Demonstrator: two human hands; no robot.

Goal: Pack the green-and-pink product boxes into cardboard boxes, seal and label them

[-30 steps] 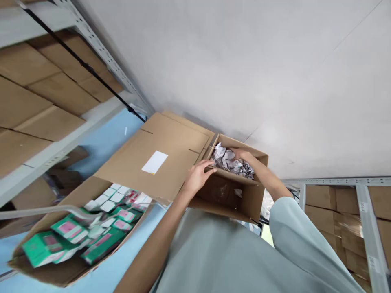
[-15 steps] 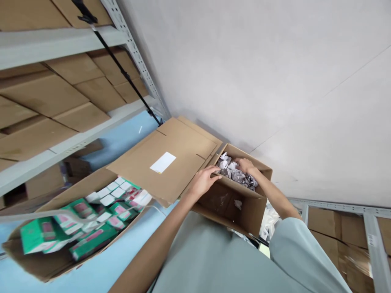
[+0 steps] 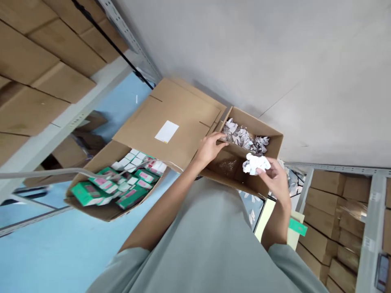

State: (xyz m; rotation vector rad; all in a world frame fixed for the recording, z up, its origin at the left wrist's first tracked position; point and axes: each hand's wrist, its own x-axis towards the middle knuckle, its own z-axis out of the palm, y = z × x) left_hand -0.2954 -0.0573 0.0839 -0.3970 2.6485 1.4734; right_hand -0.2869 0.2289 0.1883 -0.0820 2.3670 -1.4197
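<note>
Right grip (image 3: 277,181): pinched on crumpled paper (image 3: 255,164); best held lightly. Left grip (image 3: 210,148): at box (image 3: 276,144) rim, closure unclear.

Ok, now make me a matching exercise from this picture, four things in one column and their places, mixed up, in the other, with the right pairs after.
Things
1. Crumpled white paper
2. Left hand
3. White label
4. Green-and-white cartons

Places
A. On the flat brown cardboard
B. Inside the long open box on the left of the picture
C. Held in the right hand
D. At the edge of the brown box with more crumpled paper inside

Right pairs: 1-C, 2-D, 3-A, 4-B.
</note>
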